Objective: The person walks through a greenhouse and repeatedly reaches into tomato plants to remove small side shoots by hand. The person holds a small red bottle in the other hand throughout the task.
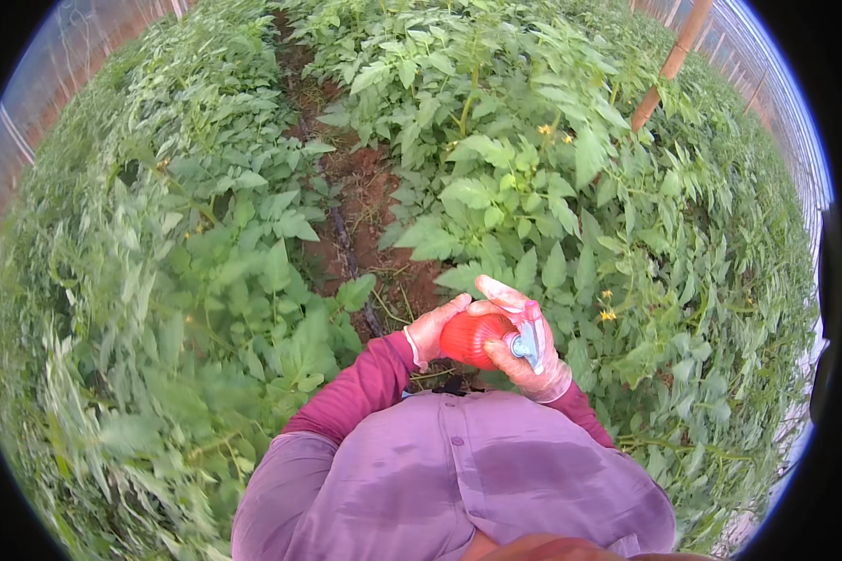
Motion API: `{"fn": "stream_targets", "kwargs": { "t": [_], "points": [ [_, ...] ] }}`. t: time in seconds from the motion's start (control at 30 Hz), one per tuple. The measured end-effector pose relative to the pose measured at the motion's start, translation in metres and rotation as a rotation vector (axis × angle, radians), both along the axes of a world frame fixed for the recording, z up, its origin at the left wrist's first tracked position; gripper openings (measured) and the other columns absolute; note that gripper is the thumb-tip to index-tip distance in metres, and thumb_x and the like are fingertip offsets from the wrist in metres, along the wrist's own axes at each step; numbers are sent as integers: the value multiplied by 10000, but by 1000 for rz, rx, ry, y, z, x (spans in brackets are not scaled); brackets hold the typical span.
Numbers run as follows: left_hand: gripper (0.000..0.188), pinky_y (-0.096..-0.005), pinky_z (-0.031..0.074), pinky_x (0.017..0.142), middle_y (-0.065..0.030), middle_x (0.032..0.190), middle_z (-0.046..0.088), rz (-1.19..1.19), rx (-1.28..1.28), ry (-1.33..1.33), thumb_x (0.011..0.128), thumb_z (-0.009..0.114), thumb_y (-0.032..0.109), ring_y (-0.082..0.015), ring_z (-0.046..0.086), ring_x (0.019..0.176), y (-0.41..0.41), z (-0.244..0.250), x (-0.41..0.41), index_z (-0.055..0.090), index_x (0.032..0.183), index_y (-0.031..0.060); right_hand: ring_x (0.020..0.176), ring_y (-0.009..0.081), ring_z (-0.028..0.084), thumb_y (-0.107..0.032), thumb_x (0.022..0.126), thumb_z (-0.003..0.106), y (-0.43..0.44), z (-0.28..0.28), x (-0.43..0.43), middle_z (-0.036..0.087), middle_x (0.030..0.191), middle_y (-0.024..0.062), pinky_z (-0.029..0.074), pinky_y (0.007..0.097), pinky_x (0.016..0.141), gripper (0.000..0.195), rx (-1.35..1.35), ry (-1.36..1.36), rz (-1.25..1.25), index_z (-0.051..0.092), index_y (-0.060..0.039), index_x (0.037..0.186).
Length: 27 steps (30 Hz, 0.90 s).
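Note:
A red plastic spray bottle (473, 340) with a pale blue and pink spray head (530, 340) lies tilted between my hands, in front of my chest. My left hand (435, 329), in a thin translucent glove, is closed round the bottle's bottom end. Gloved the same way, my right hand (530, 350) grips the bottle at its neck, with the thumb across the collar and a finger stretched out above. Tomato plants (498, 203) with small yellow flowers (607, 315) grow just beyond the hands.
Dense tomato foliage (175, 280) stands on both sides of a narrow soil path (365, 203). A dark irrigation hose (342, 235) runs along it. At the upper right a wooden stake (670, 66) rises from the plants, and plastic sheeting (779, 84) curves behind.

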<state>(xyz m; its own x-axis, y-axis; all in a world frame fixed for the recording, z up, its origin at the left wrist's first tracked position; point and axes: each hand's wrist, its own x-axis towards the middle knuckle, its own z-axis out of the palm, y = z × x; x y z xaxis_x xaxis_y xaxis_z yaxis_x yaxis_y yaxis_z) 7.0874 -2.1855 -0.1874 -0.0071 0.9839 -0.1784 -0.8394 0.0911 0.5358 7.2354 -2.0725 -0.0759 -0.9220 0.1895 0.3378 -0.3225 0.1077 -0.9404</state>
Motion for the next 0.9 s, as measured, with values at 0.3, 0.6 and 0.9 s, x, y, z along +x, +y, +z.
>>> {"fn": "stream_targets", "kwargs": {
  "t": [0.3,0.6,0.9],
  "points": [
    [666,-418,447,1044,-123,1386,530,56,-8,95,966,477,592,-246,543,1248,-5,18,-150,486,1370,62,1348,325,452,-92,845,652,14,9,-157,459,1443,230,339,420,1122,577,-82,13,25,453,-3,1379],
    [596,-395,505,923,-154,1353,559,635,-372,258,939,596,431,-288,597,1167,-25,-47,-363,495,1379,42,1104,245,622,9,770,633,103,-57,-340,553,1363,171,495,342,938,516,211,30,108,526,-95,1264],
    [384,-334,543,775,-96,1131,656,846,-482,123,963,557,233,-214,653,980,-8,-57,-513,562,1290,32,1020,232,646,-5,746,625,172,-56,-472,615,1289,89,529,298,846,528,330,-185,119,558,-106,1260]
  ]
}}
